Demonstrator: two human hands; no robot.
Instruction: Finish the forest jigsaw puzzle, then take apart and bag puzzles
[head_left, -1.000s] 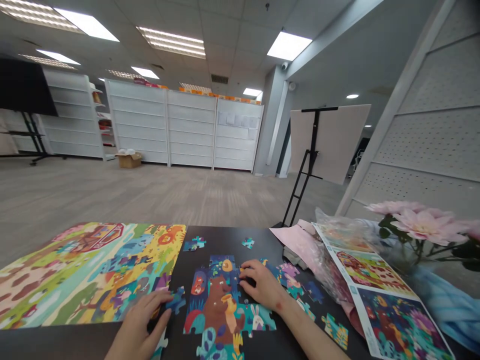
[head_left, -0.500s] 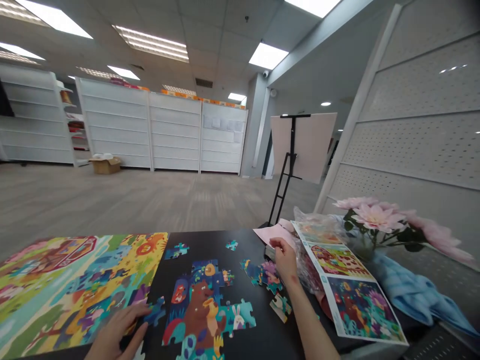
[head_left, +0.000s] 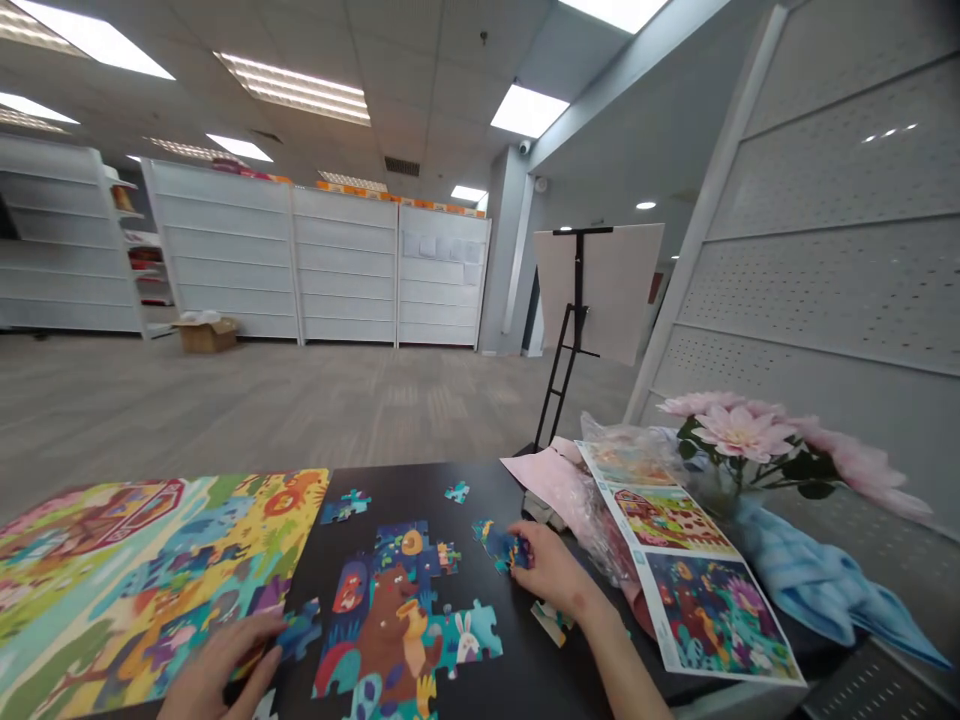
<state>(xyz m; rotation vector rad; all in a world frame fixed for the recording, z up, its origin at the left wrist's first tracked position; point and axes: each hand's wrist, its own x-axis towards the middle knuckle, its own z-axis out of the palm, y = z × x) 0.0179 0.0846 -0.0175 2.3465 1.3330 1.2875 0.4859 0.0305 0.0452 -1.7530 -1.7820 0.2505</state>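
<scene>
Fingers (head_left: 523, 556) on puzzle piece (head_left: 496, 546), flowers (head_left: 741, 432) in vase (head_left: 712, 492)

The puzzle (head_left: 375, 600) at six o'clock shows a brown bear (head_left: 386, 645). Pink flowers (head_left: 739, 432) and a pale blue cloth (head_left: 810, 575) sit at three o'clock.

Bare left hand (head_left: 214, 672) and bare right hand (head_left: 551, 573), both with slim, tapering fingers (head_left: 255, 640). Narrow right wrist (head_left: 583, 605) running into a slender, smooth right forearm (head_left: 626, 668), uncovered down to the lower edge of the view.
</scene>
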